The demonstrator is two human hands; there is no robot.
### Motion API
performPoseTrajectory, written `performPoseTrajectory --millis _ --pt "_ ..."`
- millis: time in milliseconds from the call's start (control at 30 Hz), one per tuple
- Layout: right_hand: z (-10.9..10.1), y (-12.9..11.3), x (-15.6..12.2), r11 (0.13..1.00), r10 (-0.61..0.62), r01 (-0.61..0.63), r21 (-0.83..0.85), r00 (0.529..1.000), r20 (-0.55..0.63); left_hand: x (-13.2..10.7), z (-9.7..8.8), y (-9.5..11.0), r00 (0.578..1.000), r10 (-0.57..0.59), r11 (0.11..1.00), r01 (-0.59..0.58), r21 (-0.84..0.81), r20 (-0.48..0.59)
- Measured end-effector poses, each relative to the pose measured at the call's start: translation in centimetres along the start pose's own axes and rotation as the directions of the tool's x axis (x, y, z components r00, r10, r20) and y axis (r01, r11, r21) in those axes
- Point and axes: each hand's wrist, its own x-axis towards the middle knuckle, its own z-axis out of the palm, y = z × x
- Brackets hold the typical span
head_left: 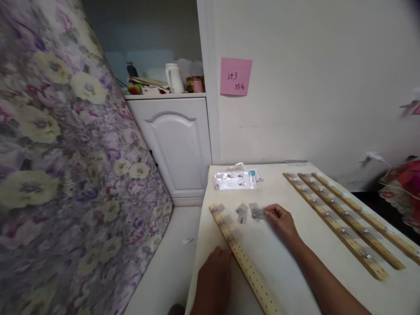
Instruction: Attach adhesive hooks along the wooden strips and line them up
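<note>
My right hand (281, 221) reaches over the white table, thumb and fingers pinched at the edge of a small clear plastic square (257, 211) with tiny metal bits. Beside that square lies another group of clear plastic pieces (242, 213). A light wooden strip with rows of holes (246, 267) runs diagonally across the near part of the table. Several clear squares with small metal parts sit along its far end. My left hand (215, 273) is curled closed at the strip's left edge; its fingertips are hidden, and so is anything in them.
Three wooden strips (341, 229) carrying clear squares and metal pieces lie on the right. Clear blister packaging (234, 180) rests toward the back of the table (288, 280). The wall stands behind, a floral curtain (75, 175) hangs left, and a white cabinet (179, 144) is beyond.
</note>
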Motion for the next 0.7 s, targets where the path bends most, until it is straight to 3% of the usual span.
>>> performPoseTrajectory --millis 133,267,433,567,700 --pt "-0.8 -0.7 -1.8 0.998 -0.028 0.025 0.065 0.998 0.050 -0.3 -0.3 0.0 0.996 0.016 0.987 -0.029 -0.159 -0.083" --pt "-0.8 -1.7 -4.1 0.969 -0.243 0.235 0.081 0.964 0.106 -0.4 -0.2 0.3 0.993 -0.003 0.896 -0.048 -0.441 -0.114" --pt "0.0 -3.3 -6.7 0.888 -0.449 0.460 0.009 0.863 0.232 0.3 0.6 0.8 0.996 -0.083 0.607 0.069 -0.792 0.022" --pt "0.8 -4.5 -8.2 0.814 -0.542 0.581 -0.015 0.768 0.342 0.9 1.3 1.0 0.992 -0.089 0.366 0.121 -0.923 0.095" --pt "1.3 -5.0 -8.9 0.786 -0.544 0.618 -0.026 0.711 0.445 1.3 1.6 1.1 0.985 -0.121 0.271 0.150 -0.951 0.121"
